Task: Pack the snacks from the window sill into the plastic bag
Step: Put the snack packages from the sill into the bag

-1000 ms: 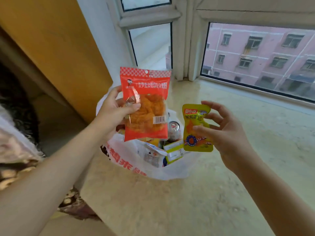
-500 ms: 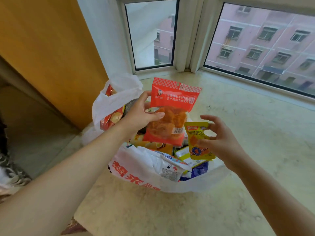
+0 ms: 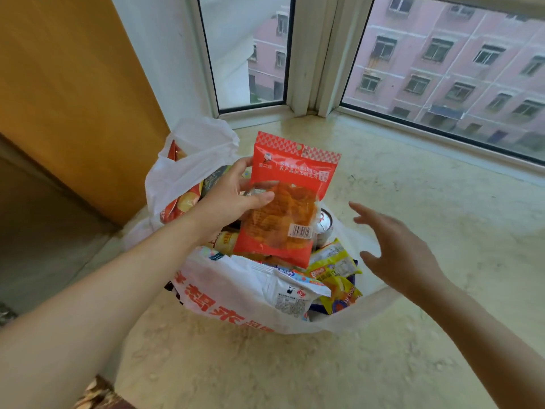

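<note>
Left hand (image 3: 233, 196) pinches red snack pack (image 3: 287, 202) over plastic bag (image 3: 224, 302), prob. to drop it in; right hand (image 3: 398, 255) fingers spread, empty, beside bag.

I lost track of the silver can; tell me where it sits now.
In the head view, the silver can stands inside the white plastic bag, just right of the red snack packet held by the left hand.
</note>
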Available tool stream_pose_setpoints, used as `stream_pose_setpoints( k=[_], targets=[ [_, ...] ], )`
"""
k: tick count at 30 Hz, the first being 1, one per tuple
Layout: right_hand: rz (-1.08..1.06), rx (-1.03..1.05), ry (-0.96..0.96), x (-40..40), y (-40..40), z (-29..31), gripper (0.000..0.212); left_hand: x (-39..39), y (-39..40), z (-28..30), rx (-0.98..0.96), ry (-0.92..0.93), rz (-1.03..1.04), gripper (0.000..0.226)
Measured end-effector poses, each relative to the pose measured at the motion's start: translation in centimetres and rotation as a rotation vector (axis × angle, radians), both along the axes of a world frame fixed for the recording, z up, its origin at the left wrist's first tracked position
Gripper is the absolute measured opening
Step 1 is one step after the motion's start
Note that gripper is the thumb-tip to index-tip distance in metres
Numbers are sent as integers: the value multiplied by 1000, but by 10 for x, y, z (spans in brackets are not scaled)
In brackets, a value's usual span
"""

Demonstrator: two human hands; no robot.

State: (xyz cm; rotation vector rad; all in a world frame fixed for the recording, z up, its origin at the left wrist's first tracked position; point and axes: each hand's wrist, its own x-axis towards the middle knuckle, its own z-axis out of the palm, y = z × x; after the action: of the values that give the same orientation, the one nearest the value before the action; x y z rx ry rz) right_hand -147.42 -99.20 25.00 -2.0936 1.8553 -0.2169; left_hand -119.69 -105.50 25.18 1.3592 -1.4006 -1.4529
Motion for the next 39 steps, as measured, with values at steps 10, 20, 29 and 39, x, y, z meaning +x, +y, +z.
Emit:
stream_pose_setpoints(
  k=[10,20,29,39],
  targets=[
    [-304,-83,57,-25,-5,-10,54,-29,11,4,110,-29,-263,58],
    [-461,-380,-587,-22,-24,77,53,-55,17,17,251,-206,-500,53],
    [-352,-390,-413,-26,-10,79,44,-135,34,-24,17,-627,-353,80],
    [-213,-438,-161,-51,16,63,34,-154,48,-23,-558,-955,-28,75]
  ],
)
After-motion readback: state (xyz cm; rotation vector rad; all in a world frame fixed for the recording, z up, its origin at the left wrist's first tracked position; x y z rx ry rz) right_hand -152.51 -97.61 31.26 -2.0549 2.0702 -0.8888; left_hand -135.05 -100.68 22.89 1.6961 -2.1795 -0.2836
